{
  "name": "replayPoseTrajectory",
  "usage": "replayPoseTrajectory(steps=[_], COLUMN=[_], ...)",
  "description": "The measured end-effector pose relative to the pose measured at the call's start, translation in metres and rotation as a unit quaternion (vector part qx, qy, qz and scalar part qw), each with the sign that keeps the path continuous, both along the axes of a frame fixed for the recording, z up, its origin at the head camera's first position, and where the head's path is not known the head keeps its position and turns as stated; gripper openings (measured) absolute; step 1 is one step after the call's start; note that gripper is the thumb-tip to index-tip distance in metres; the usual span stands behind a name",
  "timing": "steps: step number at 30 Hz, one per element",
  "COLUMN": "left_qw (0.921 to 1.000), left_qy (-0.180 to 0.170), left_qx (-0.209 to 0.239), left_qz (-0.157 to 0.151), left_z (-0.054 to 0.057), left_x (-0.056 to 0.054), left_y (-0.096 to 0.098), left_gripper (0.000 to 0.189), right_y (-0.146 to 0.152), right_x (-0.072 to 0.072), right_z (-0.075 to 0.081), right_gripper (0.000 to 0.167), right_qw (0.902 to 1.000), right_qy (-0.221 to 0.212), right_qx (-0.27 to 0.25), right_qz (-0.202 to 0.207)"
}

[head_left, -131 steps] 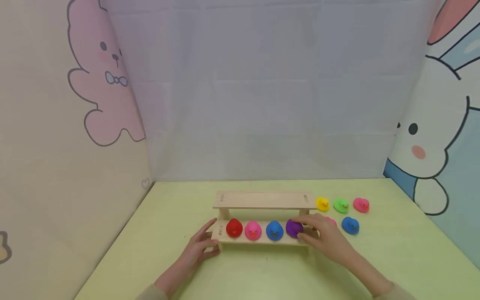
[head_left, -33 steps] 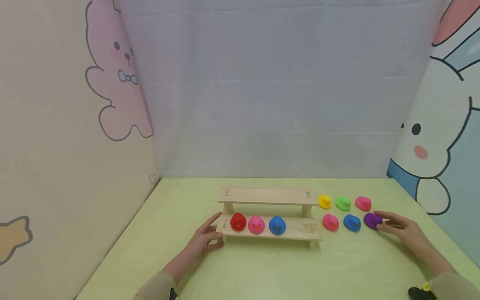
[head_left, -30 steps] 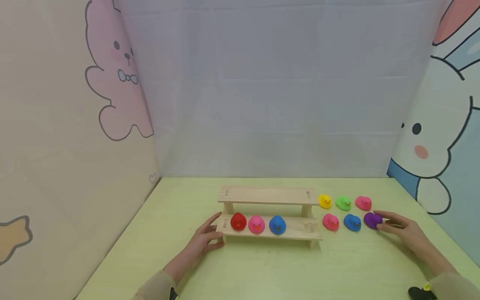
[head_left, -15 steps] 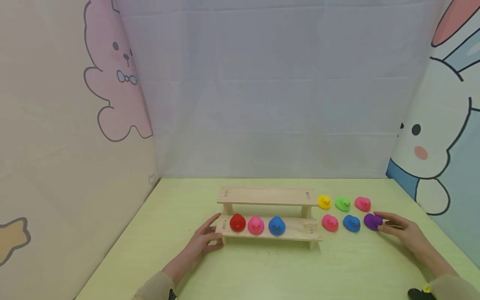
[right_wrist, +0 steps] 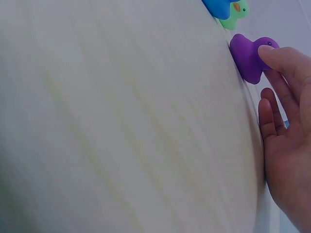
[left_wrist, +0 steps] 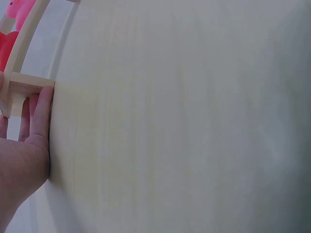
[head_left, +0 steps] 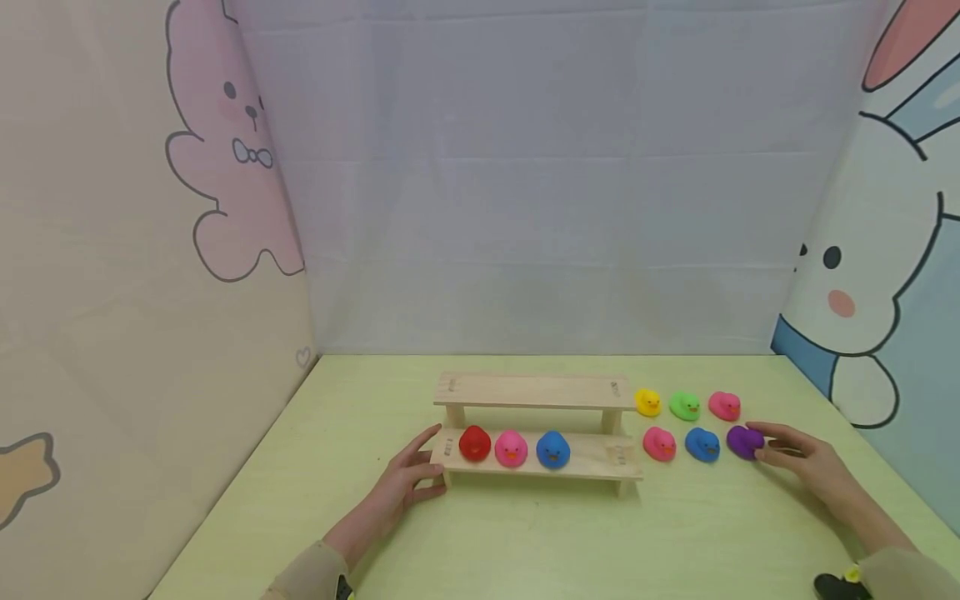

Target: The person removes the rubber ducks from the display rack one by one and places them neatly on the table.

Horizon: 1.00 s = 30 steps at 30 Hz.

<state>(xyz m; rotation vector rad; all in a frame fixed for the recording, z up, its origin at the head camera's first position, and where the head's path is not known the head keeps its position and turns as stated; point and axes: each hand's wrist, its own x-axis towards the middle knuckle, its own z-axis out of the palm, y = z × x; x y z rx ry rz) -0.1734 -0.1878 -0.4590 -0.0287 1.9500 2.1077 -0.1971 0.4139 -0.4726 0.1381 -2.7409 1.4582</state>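
A two-step wooden stand is on the table, with a red duck, a pink duck and a blue duck lined up on its lower step. My left hand holds that step's left end; in the left wrist view, fingers lie against the stand's leg. Over on the right, my right hand pinches a purple toy duck at table level. The right wrist view shows the thumb on the purple duck's head, the other fingers lower down.
Right of the stand, yellow, green and pink ducks form a back row. In front are another pink duck and a blue duck, left of the purple one. Printed cloth walls enclose the table.
Over several seconds, the purple duck has gone from the lower step's right end to the table at right, with my right hand. Within the last second, both hands keep their places.
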Motion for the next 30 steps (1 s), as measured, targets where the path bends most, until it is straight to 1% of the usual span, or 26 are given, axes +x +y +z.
replayPoseTrajectory(steps=[3, 11, 15, 20, 26, 30], left_qw=[1.0000, 1.0000, 1.0000, 1.0000, 1.0000, 1.0000], left_qy=[0.002, 0.005, 0.004, 0.004, 0.005, 0.002], left_qx=[0.000, 0.002, 0.005, 0.008, 0.008, 0.008], left_qz=[-0.001, -0.004, -0.002, -0.001, -0.001, 0.002], left_z=[0.0001, -0.0025, -0.0046, -0.0075, -0.0071, -0.0063], left_x=[-0.0002, -0.0025, -0.0030, -0.0034, -0.0041, -0.0042], left_y=[-0.0001, -0.0008, -0.0012, -0.0018, -0.0014, -0.0012], left_gripper=[0.068, 0.069, 0.069, 0.070, 0.070, 0.070], right_y=[0.0000, -0.0002, -0.0002, -0.0007, -0.0001, 0.0005], right_x=[-0.0001, -0.0007, -0.0009, 0.0001, 0.0005, -0.0001], right_z=[0.0006, -0.0010, -0.0026, -0.0021, -0.0020, -0.0023], right_gripper=[0.048, 0.049, 0.050, 0.051, 0.052, 0.051], right_qw=[1.0000, 1.0000, 0.9999, 0.9999, 1.0000, 1.0000], right_qy=[0.002, 0.001, 0.008, 0.007, -0.001, 0.004], right_qx=[0.005, -0.003, 0.009, 0.012, 0.003, -0.001], right_qz=[-0.004, -0.005, -0.008, -0.008, -0.009, -0.004])
